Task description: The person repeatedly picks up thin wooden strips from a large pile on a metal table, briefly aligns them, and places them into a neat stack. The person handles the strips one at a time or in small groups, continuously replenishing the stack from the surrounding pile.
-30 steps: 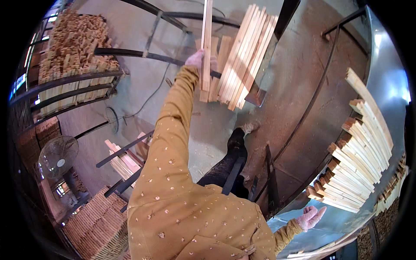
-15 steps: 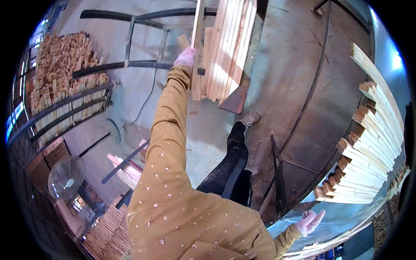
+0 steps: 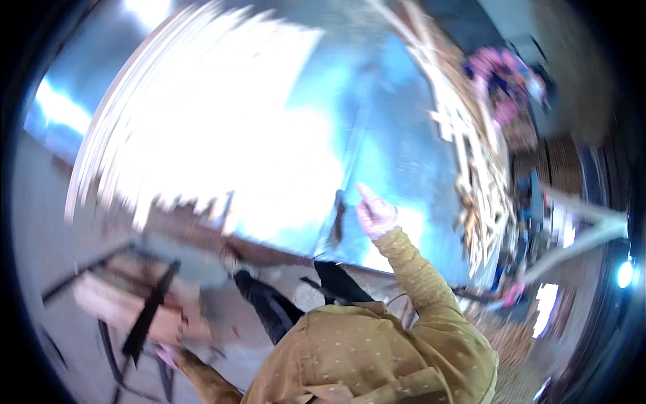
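The view swings round to the right: the table, at the right rim half a second ago, now fills the upper middle, and the left hand, then far forward holding a strip of wood, is low at the left.

At the lower left, a rack of dark bars carries a bundle of boards; one bar crosses in front of them and partly hides them. The left hand is just beside the near end of this bundle. Its fingers are blurred, and I cannot tell whether they grasp a board.

Above, pale strips lie side by side over the left part of the table, bleached by glare, their near ends uneven along its edge. The person's dark legs stand close to that edge, between the rack and the right hand. That hand is over the table's bare part, well apart from the strips; its fingers are released, the index stretched forward, much as before.

Loose sticks crowd the table's right side. Beyond them, at the upper right, is another person in pink. Farther right are a pale forked pipe and a bright lamp. Any lettering is too smeared to read.
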The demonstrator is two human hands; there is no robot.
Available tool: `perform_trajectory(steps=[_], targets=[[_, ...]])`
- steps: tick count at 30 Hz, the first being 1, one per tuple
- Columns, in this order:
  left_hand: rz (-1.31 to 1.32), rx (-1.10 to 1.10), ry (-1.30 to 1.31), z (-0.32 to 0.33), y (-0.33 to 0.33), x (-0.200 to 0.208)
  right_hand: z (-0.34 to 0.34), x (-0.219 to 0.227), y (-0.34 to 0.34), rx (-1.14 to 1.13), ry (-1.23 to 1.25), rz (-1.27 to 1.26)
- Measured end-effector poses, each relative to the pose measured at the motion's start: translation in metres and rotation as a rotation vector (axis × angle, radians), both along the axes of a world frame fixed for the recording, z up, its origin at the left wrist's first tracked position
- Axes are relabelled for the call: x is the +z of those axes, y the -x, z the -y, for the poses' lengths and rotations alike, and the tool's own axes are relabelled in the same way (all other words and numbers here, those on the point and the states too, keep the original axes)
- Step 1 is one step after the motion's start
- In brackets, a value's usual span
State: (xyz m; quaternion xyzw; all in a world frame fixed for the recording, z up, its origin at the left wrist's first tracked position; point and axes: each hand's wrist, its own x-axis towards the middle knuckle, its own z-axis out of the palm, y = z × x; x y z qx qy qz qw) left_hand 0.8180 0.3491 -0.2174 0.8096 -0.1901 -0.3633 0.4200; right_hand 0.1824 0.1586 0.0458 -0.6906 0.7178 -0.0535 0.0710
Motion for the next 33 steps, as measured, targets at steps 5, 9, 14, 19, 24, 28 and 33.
perform_trajectory(steps=[5, 9, 14, 19, 24, 28, 33], targets=[[-0.327, -0.214, -0.053, -0.086, 0.206, 0.082, -0.018, 0.006, 0.215, -0.316, 0.114, -0.116], [-0.506, -0.326, 0.102, -0.044, 0.395, 0.157, 0.024, -0.011, 0.403, -0.534, 0.221, -0.083], [-0.224, -0.899, 0.301, 0.101, 0.592, 0.276, 0.12, -0.007, 0.494, -0.658, 0.037, 0.042], [-0.195, -1.015, 0.236, 0.189, 0.72, 0.289, 0.19, -0.006, 0.507, -0.573, -0.211, 0.119], [-0.71, -0.928, 0.238, 0.279, 0.803, 0.241, 0.126, -0.006, 0.442, -0.398, -0.19, 0.755], [-0.913, -0.83, 0.397, 0.321, 0.838, 0.188, 0.129, 0.002, 0.458, -0.183, -0.031, 0.626], [-0.82, -1.086, 0.645, 0.323, 0.826, 0.176, 0.318, 0.12, 0.498, -0.469, -0.289, 0.176]])
